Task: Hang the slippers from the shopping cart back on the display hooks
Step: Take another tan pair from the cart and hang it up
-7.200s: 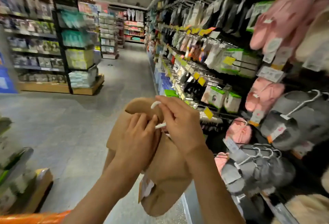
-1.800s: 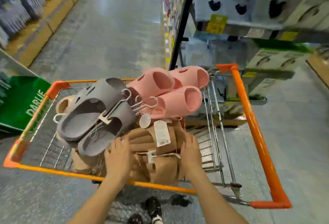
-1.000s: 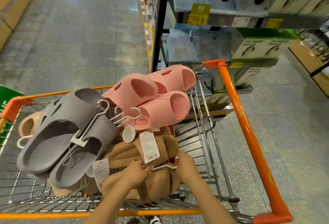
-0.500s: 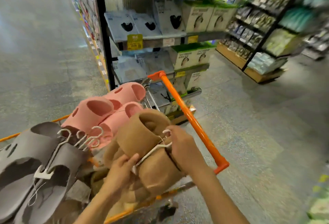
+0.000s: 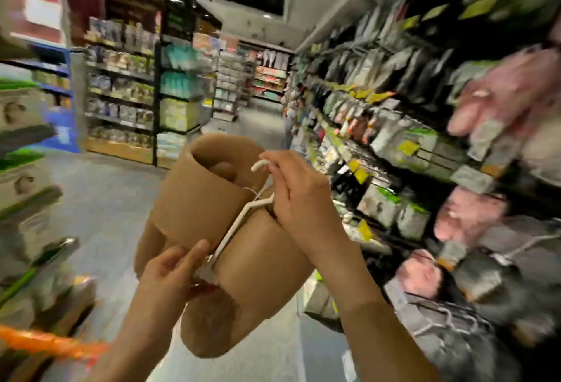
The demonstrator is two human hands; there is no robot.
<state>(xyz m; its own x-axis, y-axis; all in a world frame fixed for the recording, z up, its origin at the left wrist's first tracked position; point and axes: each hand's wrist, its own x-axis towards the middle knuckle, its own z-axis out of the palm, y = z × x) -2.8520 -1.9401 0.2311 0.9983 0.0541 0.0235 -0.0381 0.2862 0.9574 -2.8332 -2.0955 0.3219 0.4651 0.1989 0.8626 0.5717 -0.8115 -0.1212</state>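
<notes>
A pair of tan slippers [image 5: 200,199] on a white plastic hanger [image 5: 239,220] is held up in front of me, clear of the cart. My right hand [image 5: 299,190] pinches the hanger just under its hook at the top. My left hand [image 5: 173,275] grips the lower end of the hanger and the slippers' underside. The display rack to the right carries pink slippers [image 5: 513,90] and grey slippers [image 5: 501,263] on hooks, all blurred. Only a blurred orange rim of the shopping cart [image 5: 51,343] shows at the bottom left.
A long aisle runs ahead between shelving, with a stocked rack [image 5: 364,102] along the right and a freestanding shelf unit [image 5: 179,96] ahead left. Blurred green-and-white boxes [image 5: 24,169] fill the left edge. Grey floor [image 5: 106,199] lies between.
The tan pair has been lifted out of the cart and my view has swung up and right from the cart to the slipper display. Both hands kept their hold.
</notes>
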